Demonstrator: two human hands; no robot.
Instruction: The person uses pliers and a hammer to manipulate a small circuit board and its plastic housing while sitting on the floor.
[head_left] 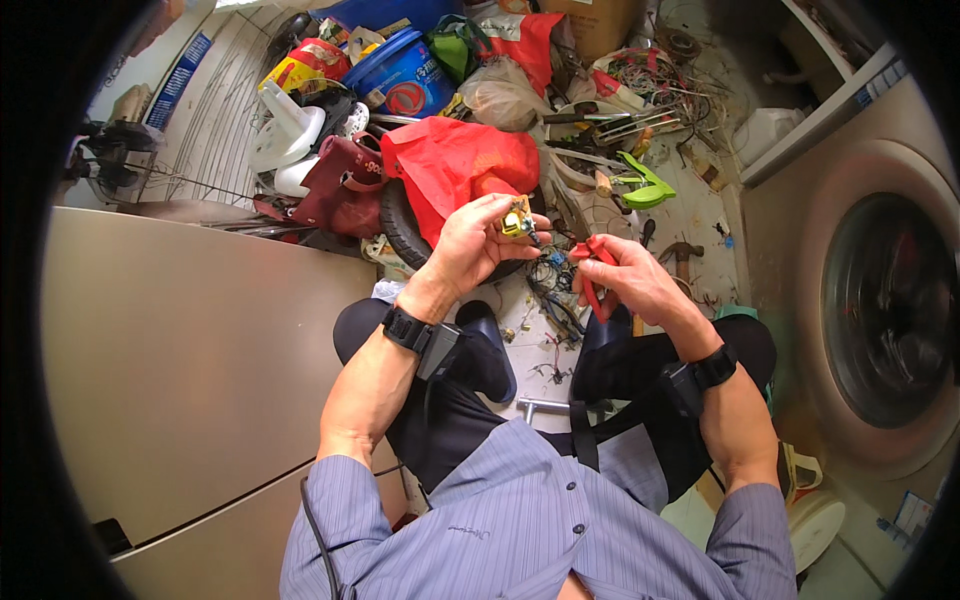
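Between the fingers and thumb of my left hand (474,245) is a small circuit board (517,220) with a yellow component on it. My right hand (632,283) grips red-handled pliers or cutters (592,268), a short way to the right of the board and apart from it. Part of the tool is hidden by my fingers, so its exact kind is unclear. Below and between the hands, dark cables and small electronic scraps (557,300) lie on the floor near my shoes.
A red plastic bag (462,160) and a blue bucket (400,75) stand among the clutter ahead. A hammer (683,258) and a bright green clamp (648,185) lie to the right. A washing machine (800,300) stands at right, a large metallic panel (190,370) at left.
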